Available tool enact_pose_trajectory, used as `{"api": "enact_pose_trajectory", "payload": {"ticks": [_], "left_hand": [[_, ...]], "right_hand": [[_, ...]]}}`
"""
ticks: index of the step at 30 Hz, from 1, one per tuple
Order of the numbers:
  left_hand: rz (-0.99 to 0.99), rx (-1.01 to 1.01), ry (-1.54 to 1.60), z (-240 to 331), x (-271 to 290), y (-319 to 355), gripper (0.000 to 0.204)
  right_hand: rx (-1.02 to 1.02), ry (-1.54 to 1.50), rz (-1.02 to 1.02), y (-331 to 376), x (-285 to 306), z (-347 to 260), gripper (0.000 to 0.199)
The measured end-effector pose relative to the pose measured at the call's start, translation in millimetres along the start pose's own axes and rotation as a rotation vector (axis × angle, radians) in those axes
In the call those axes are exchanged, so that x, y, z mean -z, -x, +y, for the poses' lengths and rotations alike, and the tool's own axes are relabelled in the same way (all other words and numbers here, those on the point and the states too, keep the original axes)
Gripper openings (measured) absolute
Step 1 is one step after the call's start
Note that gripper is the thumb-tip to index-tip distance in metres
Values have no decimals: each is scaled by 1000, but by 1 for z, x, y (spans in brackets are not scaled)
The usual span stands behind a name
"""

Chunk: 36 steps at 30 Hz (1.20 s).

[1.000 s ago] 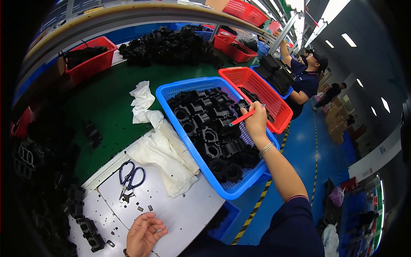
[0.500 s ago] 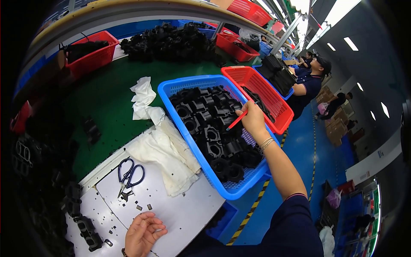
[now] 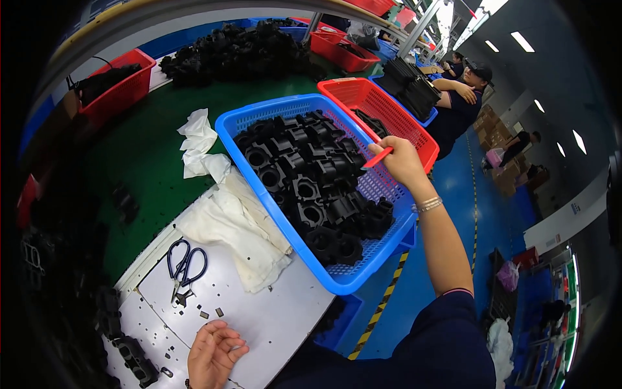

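Observation:
My right hand point(image 3: 403, 159) grips a slim red pen-like tool point(image 3: 378, 157), held over the right side of a blue basket point(image 3: 303, 245). Black moulded plastic parts point(image 3: 304, 188) with round openings lie in rows inside that basket. My left hand point(image 3: 216, 350) hovers over the white tabletop, palm up with fingers loosely curled and apart, holding nothing. Dark-handled scissors point(image 3: 185, 267) lie beyond the left hand, close to small black scraps point(image 3: 204, 315). A crumpled white cloth point(image 3: 241, 240) rests between the scissors and the basket.
Beyond the blue basket stands a red basket point(image 3: 424, 133) with some black parts. A heap of black parts point(image 3: 236, 55) covers the back of the green bench. More black parts point(image 3: 134, 355) sit at the left. A co-worker point(image 3: 461, 97) stands with arms folded beyond the baskets.
My right hand has shifted slightly right relative to the basket, still holding the red tool. The view has turned a little. The co-worker's arms are now folded and the head faces this way.

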State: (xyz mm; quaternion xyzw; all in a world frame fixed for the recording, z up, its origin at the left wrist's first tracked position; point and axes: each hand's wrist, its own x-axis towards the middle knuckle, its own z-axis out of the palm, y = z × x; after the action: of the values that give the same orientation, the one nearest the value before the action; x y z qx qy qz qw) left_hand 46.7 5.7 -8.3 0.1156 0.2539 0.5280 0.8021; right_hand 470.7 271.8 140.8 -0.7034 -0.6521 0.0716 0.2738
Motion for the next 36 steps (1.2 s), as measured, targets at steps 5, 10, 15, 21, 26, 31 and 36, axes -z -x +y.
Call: {"api": "enact_pose_trajectory", "payload": {"ticks": [5, 10, 15, 21, 26, 31, 36], "left_hand": [[-12, 0, 2, 0, -2, 0, 41], [115, 8, -40, 4, -20, -1, 37], [46, -48, -88, -2, -5, -1, 36], [31, -49, -105, -2, -8, 1, 37], [33, -62, -93, -3, -3, 1, 38], [17, -57, -97, -1, -6, 1, 38], [15, -58, -91, -3, -5, -1, 37]], "right_hand": [[-29, 84, -339, 64, 33, 9, 48], [22, 199, -479, 95, 33, -17, 61], [184, 313, -382, 92, 53, -28, 53], [475, 155, -440, 58, 58, -5, 25], [470, 256, -525, 58, 55, 8, 41], [435, -13, -433, 63, 30, -25, 47], [391, 104, -676, 57, 0, -30, 47]]}}
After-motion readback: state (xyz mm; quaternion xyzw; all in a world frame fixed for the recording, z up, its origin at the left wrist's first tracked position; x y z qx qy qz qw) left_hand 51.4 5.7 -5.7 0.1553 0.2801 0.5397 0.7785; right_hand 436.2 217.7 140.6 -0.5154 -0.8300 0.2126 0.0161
